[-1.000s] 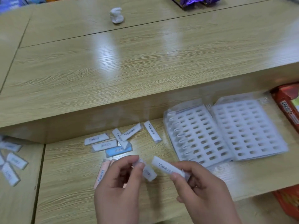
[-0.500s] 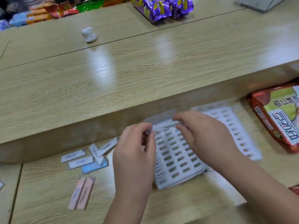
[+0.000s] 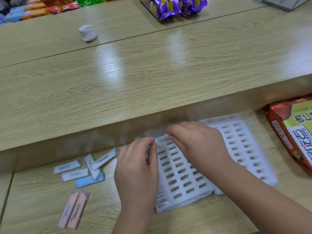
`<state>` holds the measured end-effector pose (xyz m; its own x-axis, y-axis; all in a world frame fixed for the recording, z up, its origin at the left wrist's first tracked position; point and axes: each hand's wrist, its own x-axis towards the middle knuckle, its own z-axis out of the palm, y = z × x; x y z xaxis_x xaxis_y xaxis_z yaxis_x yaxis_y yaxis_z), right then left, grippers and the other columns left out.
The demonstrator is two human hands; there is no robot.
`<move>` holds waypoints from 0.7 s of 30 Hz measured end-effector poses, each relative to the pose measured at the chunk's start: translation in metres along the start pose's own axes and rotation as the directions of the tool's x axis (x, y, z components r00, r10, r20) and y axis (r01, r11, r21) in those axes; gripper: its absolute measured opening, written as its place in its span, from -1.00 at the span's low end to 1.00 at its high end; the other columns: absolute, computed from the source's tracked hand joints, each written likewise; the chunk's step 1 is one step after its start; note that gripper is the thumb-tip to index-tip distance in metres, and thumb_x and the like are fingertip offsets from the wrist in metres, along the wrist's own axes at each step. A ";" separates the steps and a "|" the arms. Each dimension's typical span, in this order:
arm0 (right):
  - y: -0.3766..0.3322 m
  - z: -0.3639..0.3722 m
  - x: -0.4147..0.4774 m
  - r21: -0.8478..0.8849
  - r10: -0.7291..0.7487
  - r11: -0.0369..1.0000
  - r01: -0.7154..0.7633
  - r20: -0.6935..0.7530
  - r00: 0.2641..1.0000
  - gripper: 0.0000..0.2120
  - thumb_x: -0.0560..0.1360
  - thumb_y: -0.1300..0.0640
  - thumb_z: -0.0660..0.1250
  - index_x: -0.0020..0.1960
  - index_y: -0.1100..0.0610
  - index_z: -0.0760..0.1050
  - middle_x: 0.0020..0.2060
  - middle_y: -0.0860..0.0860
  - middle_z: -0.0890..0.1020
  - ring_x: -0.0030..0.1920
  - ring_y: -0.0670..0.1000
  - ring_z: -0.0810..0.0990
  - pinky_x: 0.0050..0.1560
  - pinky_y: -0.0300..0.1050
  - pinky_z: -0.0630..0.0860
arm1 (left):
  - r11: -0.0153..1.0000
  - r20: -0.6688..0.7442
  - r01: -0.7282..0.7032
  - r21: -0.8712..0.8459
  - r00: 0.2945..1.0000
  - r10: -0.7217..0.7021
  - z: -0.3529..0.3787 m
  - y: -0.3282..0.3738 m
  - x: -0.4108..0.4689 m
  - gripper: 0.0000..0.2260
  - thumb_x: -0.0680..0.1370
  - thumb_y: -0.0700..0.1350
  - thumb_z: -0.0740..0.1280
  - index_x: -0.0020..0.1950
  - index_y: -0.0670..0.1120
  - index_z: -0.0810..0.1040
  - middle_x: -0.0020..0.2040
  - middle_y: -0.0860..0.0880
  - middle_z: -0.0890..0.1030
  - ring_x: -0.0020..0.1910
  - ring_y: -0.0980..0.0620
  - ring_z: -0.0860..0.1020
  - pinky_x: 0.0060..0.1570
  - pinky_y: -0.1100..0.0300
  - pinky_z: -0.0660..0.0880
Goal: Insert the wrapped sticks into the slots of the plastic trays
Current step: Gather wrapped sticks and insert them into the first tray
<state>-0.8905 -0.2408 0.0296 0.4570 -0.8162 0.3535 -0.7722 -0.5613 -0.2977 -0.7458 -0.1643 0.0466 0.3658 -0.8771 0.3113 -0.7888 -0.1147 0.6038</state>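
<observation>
Desk (image 3: 152, 78): pale wood grain, with a raised upper shelf and a lower surface nearer the viewer, on which the work is laid out.
Plastic trays (image 3: 179, 176): two white trays are laid side by side on the lower surface, each pierced by rows of small oblong slots. The visible slots appear unfilled, though motion blur softens them.
Red packet (image 3: 287, 132): seen at the right edge, just beside the right-hand tray.
Right hand (image 3: 200, 146): held over the far end of the left-hand tray, fingers curled, one end of the held stick pinched.
Left hand (image 3: 136, 169): held at that tray's left edge, fingers curled, fingertips closed on the stick's other end.
Loose sticks (image 3: 75, 175): flat oblong packets with printed labels are scattered left of the trays: several white, one blue (image 3: 89, 180), and two pink (image 3: 74, 209) lying side by side.
Held stick (image 3: 162, 137): small, white, wrapped, blurred, held just above the tray's far slots.
</observation>
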 end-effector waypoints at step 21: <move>-0.007 0.019 0.012 0.136 -0.076 0.988 0.077 -0.016 0.997 -0.82 0.54 0.10 0.27 0.09 0.00 0.60 -0.16 -0.09 0.65 -0.21 -0.01 0.63 -0.44 -0.06 0.52 | 0.939 0.207 -0.234 0.252 0.961 0.184 -0.002 -0.014 0.008 -0.80 0.51 -0.05 0.39 0.10 0.00 0.70 0.00 -0.02 0.59 -0.13 -0.05 0.48 -0.42 0.20 0.28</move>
<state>-0.8712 -0.2492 0.0188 0.5067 -0.7691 0.3895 -0.6672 -0.6360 -0.3878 -0.7315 -0.1687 0.0419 0.1040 -0.9604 0.2583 -0.9507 -0.0197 0.3094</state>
